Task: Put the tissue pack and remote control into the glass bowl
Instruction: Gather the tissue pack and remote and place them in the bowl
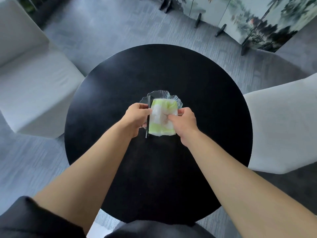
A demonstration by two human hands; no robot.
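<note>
A clear glass bowl [158, 94] with a scalloped rim sits at the middle of the round black table [120, 79]. A green and white tissue pack [163, 115] lies over the bowl, and my right hand [184, 123] grips its right side with fingers on top. A thin black remote control [148, 115] stands on edge along the pack's left side, its far end inside the bowl. My left hand [137, 117] is closed on the remote. Most of the bowl is hidden under the pack and my hands.
A white armchair [34, 83] stands left of the table and another white chair [283, 126] at the right. A painted folding screen [248, 19] stands at the back right on the grey carpet.
</note>
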